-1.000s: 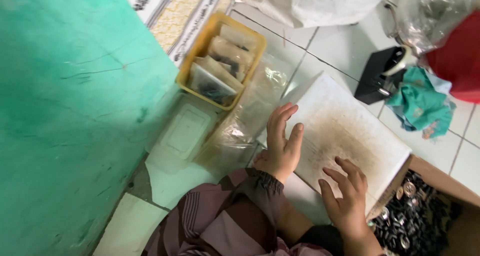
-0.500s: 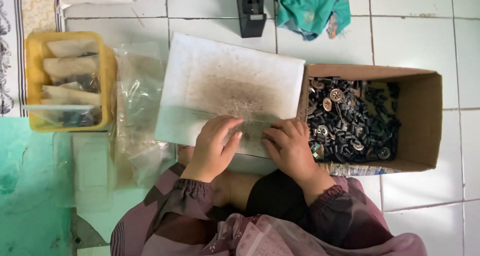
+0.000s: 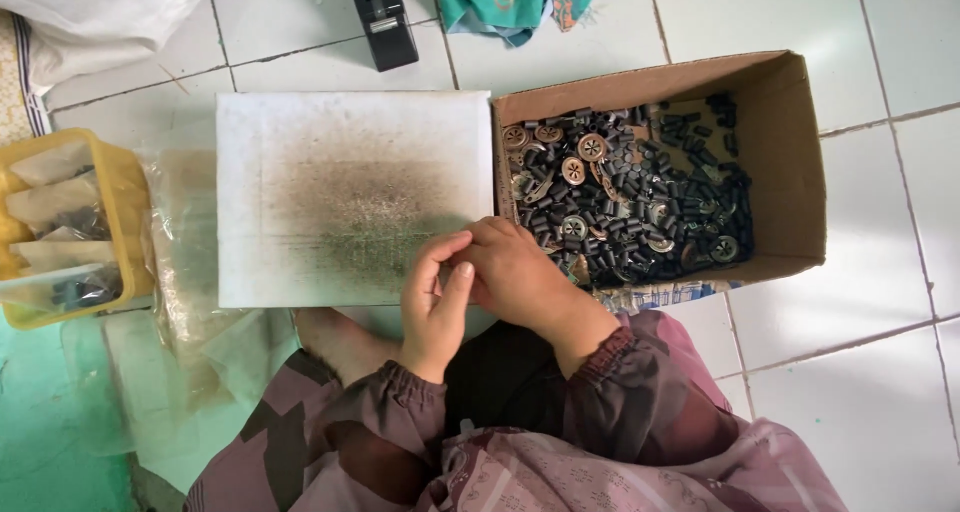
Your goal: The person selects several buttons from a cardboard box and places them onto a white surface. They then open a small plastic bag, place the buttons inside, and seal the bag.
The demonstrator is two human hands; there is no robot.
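Smudged white rectangular board (image 3: pixel 340 192) sits on the tile floor; left hand (image 3: pixel 435 307) and right hand (image 3: pixel 515 272) pinch together at its bottom-right corner, beside a cardboard box (image 3: pixel 790 152) of small dark parts.

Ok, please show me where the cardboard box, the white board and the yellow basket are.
cardboard box (image 3: pixel 790 162): head view, on its bare right inner wall.
white board (image 3: pixel 300 142): head view, on its clean upper part.
yellow basket (image 3: pixel 128 212): head view, on its right rim.
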